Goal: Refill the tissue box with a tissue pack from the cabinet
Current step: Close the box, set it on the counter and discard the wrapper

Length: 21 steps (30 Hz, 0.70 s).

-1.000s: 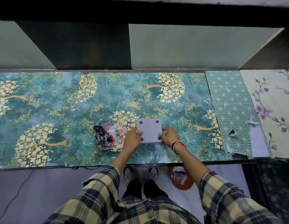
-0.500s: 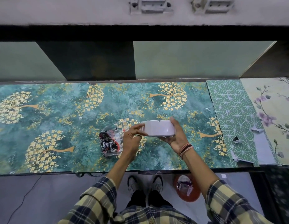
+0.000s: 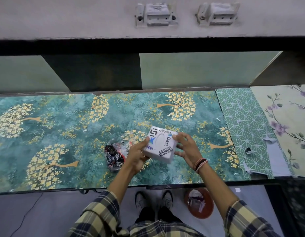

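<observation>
Tissue box (image 3: 161,145): white, stickered, tilted

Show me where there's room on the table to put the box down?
Bare patches: the long teal flowered tabletop left of the crinkly clear plastic wrapper, and the strip behind the white sticker-covered square tissue box up to the cabinet edge. Crowded: the middle, where the left hand and right hand hold the box beside the wrapper.
</observation>
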Available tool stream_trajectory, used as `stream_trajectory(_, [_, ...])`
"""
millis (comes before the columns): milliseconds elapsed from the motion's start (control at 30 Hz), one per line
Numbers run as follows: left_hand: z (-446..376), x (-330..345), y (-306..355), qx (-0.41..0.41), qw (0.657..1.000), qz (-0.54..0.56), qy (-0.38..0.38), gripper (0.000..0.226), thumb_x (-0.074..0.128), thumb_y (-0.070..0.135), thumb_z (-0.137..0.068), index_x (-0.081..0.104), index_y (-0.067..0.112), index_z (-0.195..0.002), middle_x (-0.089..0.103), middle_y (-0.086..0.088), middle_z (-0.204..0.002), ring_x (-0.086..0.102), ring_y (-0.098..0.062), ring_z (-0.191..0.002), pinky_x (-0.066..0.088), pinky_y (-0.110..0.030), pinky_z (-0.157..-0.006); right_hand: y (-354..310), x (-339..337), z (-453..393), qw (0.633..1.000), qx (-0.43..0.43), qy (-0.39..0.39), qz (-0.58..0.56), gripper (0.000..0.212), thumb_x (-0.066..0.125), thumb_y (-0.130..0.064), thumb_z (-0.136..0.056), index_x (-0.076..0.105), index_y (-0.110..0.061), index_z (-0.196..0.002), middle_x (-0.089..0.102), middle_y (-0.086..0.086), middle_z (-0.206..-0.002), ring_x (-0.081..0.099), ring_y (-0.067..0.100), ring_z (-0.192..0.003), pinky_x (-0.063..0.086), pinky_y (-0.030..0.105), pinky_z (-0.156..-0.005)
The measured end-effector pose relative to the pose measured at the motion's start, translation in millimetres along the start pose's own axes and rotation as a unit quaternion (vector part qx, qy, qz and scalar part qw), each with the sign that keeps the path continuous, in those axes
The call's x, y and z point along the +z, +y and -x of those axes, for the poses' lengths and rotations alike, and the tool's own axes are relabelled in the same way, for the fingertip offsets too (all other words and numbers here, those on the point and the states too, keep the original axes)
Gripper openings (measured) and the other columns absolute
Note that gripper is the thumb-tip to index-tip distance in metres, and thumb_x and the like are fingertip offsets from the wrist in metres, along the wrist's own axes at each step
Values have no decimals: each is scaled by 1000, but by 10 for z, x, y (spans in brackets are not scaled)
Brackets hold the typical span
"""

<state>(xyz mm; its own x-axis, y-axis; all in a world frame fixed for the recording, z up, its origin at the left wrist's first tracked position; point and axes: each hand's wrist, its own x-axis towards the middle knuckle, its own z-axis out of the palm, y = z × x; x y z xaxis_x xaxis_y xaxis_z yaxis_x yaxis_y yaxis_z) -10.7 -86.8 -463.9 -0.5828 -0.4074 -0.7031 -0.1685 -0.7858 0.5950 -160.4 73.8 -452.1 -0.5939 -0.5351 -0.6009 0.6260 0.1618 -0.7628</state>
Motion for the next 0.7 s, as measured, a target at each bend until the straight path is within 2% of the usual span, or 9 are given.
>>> stream_trajectory(100, [61,27,-118,17,1000,24,-5,32,65,22,-96,67,0,-119,77,-19,-114,72,-34,-99,57,-50,-86,146,-13,6,997,71,-19,11,76,88,-27,-76,43,-4,-133,64,25,-127,72,37,-101,63,47,-77])
stream_trajectory(200, [115,12,-280,-12,999,-28,-24,53,77,21,-82,62,6,-130,76,-15,-116,71,-27,-94,57,-42,-73,210,-19,-38,999,39,20,18,62,83,-7,-78,50,8,-129,64,30,-127,71,33,-93,63,37,-67])
stream_trajectory(267, [122,-56,-332,-31,998,-40,-44,60,82,20,-74,62,9,-129,76,-13,-114,69,-29,-99,55,-42,-75,137,-58,-63,999,16,37,32,45,75,3,-79,59,10,-120,69,29,-115,67,32,-88,60,29,-58])
stream_trajectory(367, [97,-171,-296,-19,999,-16,-38,44,77,22,-82,63,7,-120,77,-9,-103,67,-29,-98,55,-40,-74,11,-145,-102,998,11,21,58,28,65,10,-77,69,7,-105,71,22,-96,59,29,-79,48,27,-55])
stream_trajectory(467, [15,-225,-232,-9,993,-95,-67,32,69,17,-93,67,0,-120,78,-10,-109,69,-32,-104,58,-37,-82,-9,-159,-180,993,16,-6,113,35,67,6,-72,71,10,-107,70,15,-84,55,19,-66,42,27,-56])
stream_trajectory(533, [-51,-243,-265,-19,988,-135,-73,31,66,11,-96,69,1,-125,77,-12,-119,71,-33,-111,59,-38,-91,62,-162,-273,992,20,-4,124,42,74,0,-75,68,6,-116,72,17,-92,62,23,-74,50,31,-64])
stream_trajectory(600, [-113,-248,-315,-15,990,-137,-41,33,64,6,-97,66,-3,-129,76,-13,-120,73,-30,-109,61,-34,-88,147,-135,-336,992,25,11,126,46,79,-9,-80,65,1,-122,74,18,-108,70,31,-89,58,42,-79])
stream_trajectory(633, [-133,-231,-328,-8,990,-142,-23,33,63,6,-97,65,-4,-129,77,-12,-118,74,-28,-107,61,-34,-87,197,-114,-347,991,23,14,132,40,78,-11,-84,66,-1,-121,75,17,-109,72,33,-93,60,47,-84])
stream_trajectory(700, [-175,-192,-359,6,986,-167,3,33,63,7,-98,67,-3,-129,78,-12,-115,75,-29,-106,62,-38,-89,294,-57,-344,990,12,11,139,19,71,-12,-92,71,-8,-111,78,14,-104,75,33,-89,62,52,-83])
